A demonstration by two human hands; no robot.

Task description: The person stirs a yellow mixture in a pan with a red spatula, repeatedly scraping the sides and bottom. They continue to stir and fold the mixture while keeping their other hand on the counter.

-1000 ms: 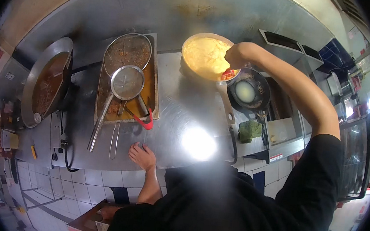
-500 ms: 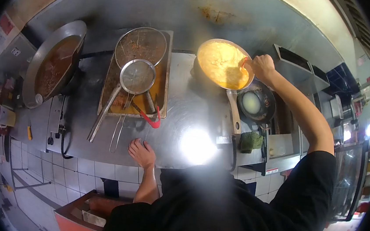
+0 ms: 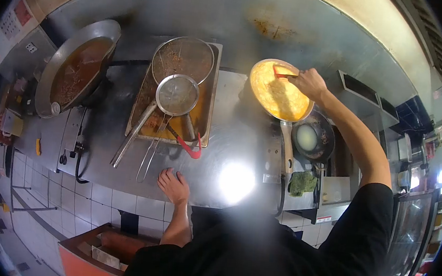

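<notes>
My right hand point(image 3: 309, 84) is closed around a red spatula point(image 3: 277, 72), reaching over the far part of a frying pan point(image 3: 304, 112). Yellow egg mixture point(image 3: 277, 94) covers the pan's bottom, looking partly set with runnier liquid near the close edge. The pan's beige handle point(image 3: 287, 146) points toward me, and neither hand is on it. Fingers spread, my left hand point(image 3: 173, 185) lies on the steel counter point(image 3: 212, 182) near its front edge. Just beyond that hand are the red curved end point(image 3: 192, 153) of a utensil and a wire loop handle point(image 3: 149, 163).
A smaller black pan point(image 3: 324, 142) holding pale liquid sits right of the frying pan, near a green scouring pad point(image 3: 302, 183). Strainers point(image 3: 177, 95) rest on a metal tray point(image 3: 214, 92) of orange liquid. A large wok point(image 3: 112, 31) with brown liquid stands left.
My right hand has carried the spatula from the pan's right side toward its far side. My left hand stays on the counter. The whole view has shifted slightly.
</notes>
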